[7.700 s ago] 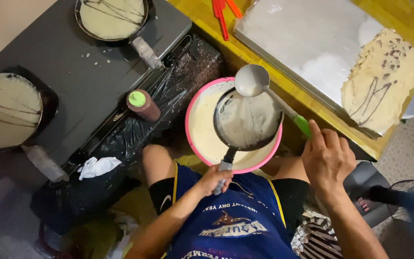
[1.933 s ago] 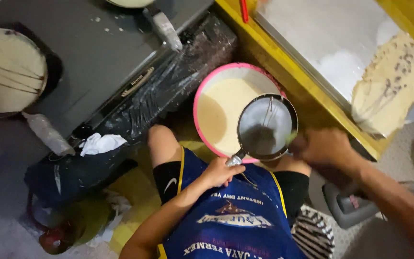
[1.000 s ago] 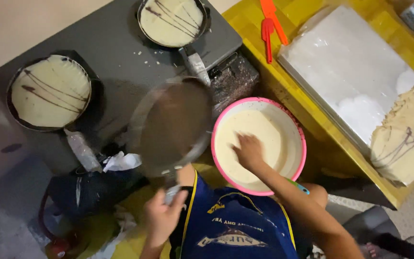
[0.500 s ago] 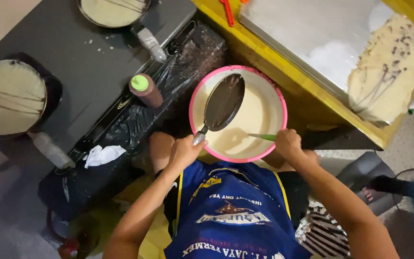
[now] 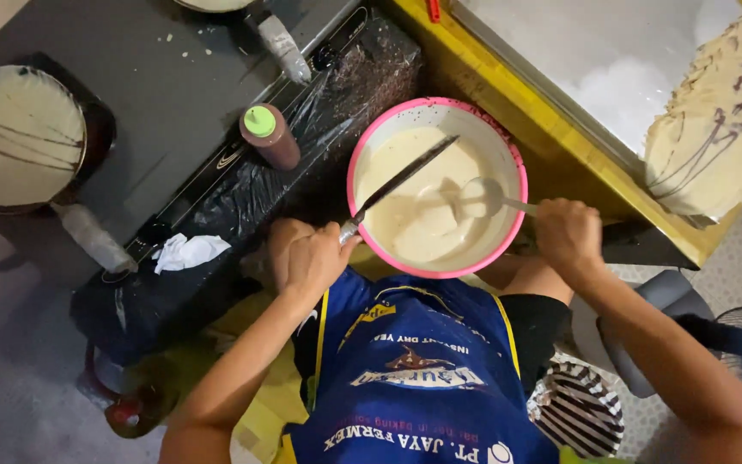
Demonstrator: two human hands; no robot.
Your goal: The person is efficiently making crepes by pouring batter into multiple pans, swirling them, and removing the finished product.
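My left hand grips the handle of a small dark pan, which is tilted on edge over a pink-rimmed bowl of pale batter. My right hand holds a metal ladle whose cup dips into the batter. The bowl rests by my knees, above my blue apron.
A dark stove top lies at the left with a crepe in a pan and a brown squeeze bottle with a green cap. A crumpled tissue lies on black plastic. At the right, a yellow-edged table holds a folded crepe.
The pan has turned from nearly flat to on edge over the bowl. My right hand has brought the ladle into the batter. The view has shifted slightly.
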